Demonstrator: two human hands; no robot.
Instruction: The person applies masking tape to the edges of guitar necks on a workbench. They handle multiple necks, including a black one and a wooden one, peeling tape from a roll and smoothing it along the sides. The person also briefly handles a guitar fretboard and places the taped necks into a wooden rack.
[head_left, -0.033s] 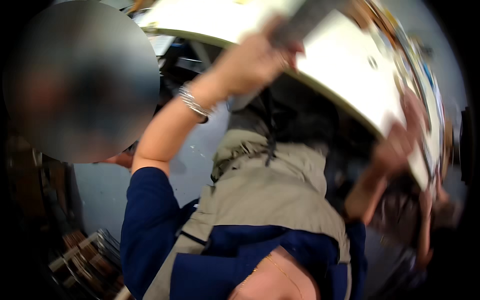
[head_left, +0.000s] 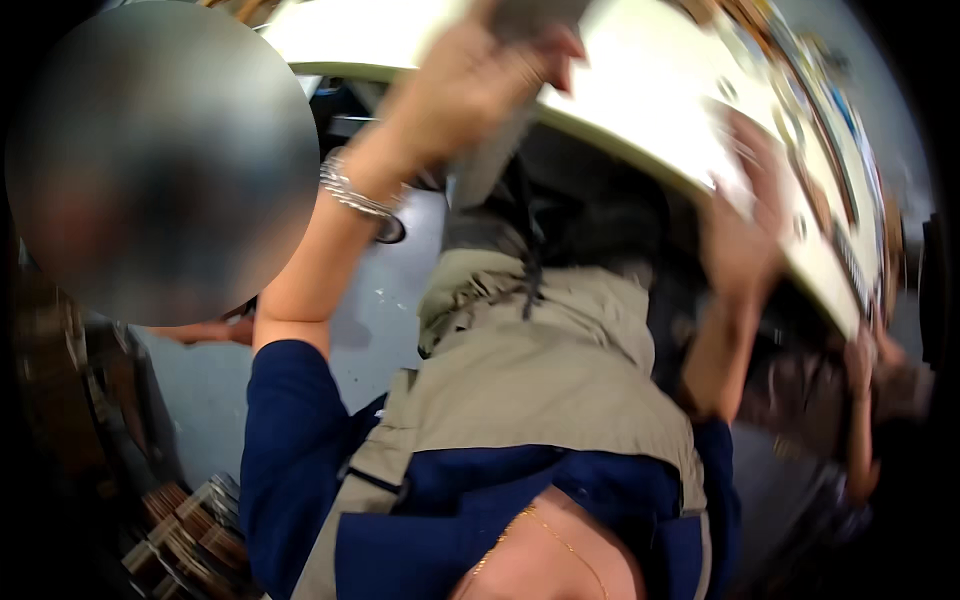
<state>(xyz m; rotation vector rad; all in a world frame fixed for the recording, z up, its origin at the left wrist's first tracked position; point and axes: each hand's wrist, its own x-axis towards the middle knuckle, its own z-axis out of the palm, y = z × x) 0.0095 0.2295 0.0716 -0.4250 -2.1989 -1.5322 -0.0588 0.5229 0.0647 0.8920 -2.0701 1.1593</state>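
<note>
The left hand (head_left: 470, 88) grips a grey flat bar (head_left: 540, 16), seemingly stiff, best held by its near end; the right hand (head_left: 745, 215), blurred at the desk's (head_left: 640, 85) right, I cannot tell.

A dark grey piece (head_left: 540, 16) is gripped in the left hand (head_left: 475, 85), high up at the top border of the view, which cuts off its far part, so its full length and shape cannot be told. What shows is a plain, dull, flat-looking face with one fairly straight side slanting up to the right. Motion blur softens its outline, and its material is unclear. The fingers wrap its near end, with reddish fingertips by its lower right corner. It appears over the pale cream surface (head_left: 630, 85), beyond the near edge; whether it touches there cannot be told.
</note>
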